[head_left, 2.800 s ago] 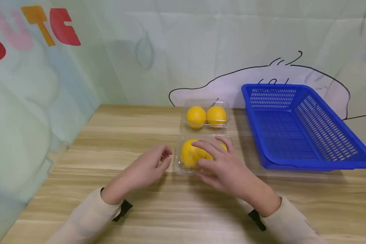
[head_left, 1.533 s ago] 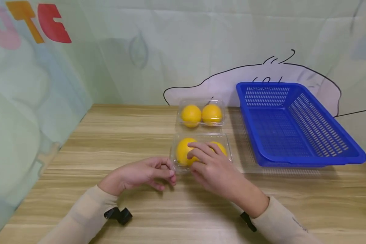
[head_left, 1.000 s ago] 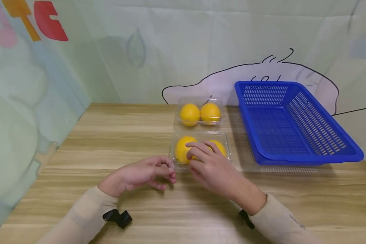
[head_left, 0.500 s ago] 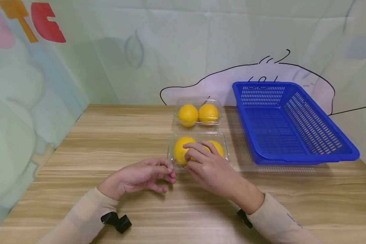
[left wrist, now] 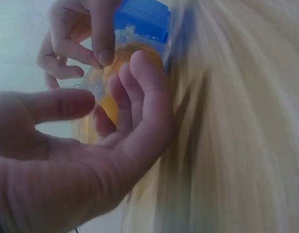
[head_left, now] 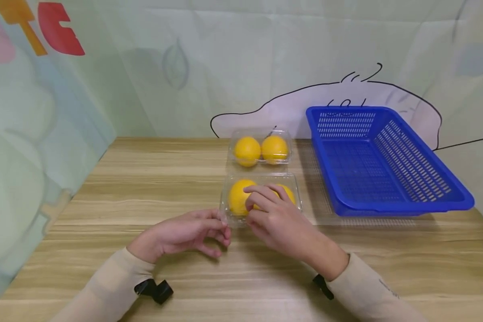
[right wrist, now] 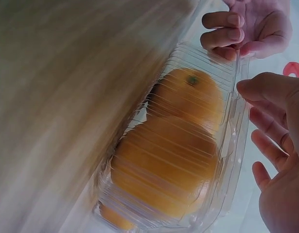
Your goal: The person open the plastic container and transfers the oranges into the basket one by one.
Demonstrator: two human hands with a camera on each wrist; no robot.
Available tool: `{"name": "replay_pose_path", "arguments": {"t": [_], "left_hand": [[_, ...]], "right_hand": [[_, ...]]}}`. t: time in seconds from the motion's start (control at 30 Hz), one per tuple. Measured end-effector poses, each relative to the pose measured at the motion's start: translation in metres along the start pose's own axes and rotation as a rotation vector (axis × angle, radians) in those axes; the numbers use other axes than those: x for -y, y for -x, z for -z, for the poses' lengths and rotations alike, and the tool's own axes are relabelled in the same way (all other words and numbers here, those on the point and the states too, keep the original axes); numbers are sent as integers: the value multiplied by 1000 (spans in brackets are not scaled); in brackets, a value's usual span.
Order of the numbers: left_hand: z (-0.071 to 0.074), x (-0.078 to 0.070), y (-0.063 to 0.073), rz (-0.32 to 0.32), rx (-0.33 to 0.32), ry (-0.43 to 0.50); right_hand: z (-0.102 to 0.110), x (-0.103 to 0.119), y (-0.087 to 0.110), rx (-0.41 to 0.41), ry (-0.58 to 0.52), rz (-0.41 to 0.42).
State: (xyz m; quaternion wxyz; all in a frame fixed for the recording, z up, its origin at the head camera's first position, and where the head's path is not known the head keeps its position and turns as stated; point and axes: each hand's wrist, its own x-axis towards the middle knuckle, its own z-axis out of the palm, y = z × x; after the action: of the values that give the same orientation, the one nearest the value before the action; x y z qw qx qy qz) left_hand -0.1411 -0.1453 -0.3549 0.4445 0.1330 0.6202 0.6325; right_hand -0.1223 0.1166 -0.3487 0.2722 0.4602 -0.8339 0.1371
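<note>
In the head view, a clear plastic clamshell box (head_left: 291,179) with two oranges (head_left: 239,199) sits on the table before both hands. My left hand (head_left: 189,232) pinches its near left corner between thumb and fingertips. Curved over the near edge, my right hand (head_left: 281,223) partly hides the right orange. In the right wrist view, the right thumb (right wrist: 266,87) meets the box's rim (right wrist: 234,141), and the left fingers are at the far corner. The left wrist view shows the right thumb and a fingertip close together at the edge.
A second clear clamshell box (head_left: 261,132) with two oranges (head_left: 247,151) stands behind the first, by the printed backdrop (head_left: 165,103). A blue plastic basket (head_left: 338,179) with perforated walls stands to the right on the wooden table (head_left: 153,179).
My left hand has come right, from beside the box to its near left corner. My right hand's fingers have drawn in toward the near edge. Over the last second, both hands barely moved.
</note>
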Motion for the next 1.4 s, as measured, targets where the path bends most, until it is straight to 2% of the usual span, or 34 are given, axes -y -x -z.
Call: {"name": "replay_pose_path", "arguments": {"t": [0.13,0.2,0.3,0.4,0.47,0.6,0.7,0.8,0.9,1.0,1.2,1.4], "left_hand": [[2,2,-1,-7,1,-48],[2,2,-1,-12,-19,-80],[-1,-1,0,-12,-104,-173],[-6,-5,-1,-14,-217,-306],[-9,-6,0,-39,-283,-400],[-15,-5,-1,-155,-413,-610],[-19,-3,-4,-293,-499,-784],[-23,0,-7,-431,-545,-978],[-28,1,-9,-513,-550,-1128],[-34,1,-13,-555,-523,-1219],[-42,0,-18,-603,-501,-1304],[-47,-2,-24,-604,-499,-1352]], "right_hand": [[1,0,0,7,0,3],[1,0,0,14,-5,3],[1,-1,-1,17,-15,1],[2,-1,0,11,-18,0],[2,-2,0,9,-15,3],[3,-2,2,15,-21,1],[5,-3,4,15,-45,-14],[7,-4,8,5,-82,-37],[10,-6,12,-15,-119,-53],[14,-9,18,-53,-132,-64],[19,-15,26,-102,-128,-91],[23,-19,37,-97,-225,-183]]}}
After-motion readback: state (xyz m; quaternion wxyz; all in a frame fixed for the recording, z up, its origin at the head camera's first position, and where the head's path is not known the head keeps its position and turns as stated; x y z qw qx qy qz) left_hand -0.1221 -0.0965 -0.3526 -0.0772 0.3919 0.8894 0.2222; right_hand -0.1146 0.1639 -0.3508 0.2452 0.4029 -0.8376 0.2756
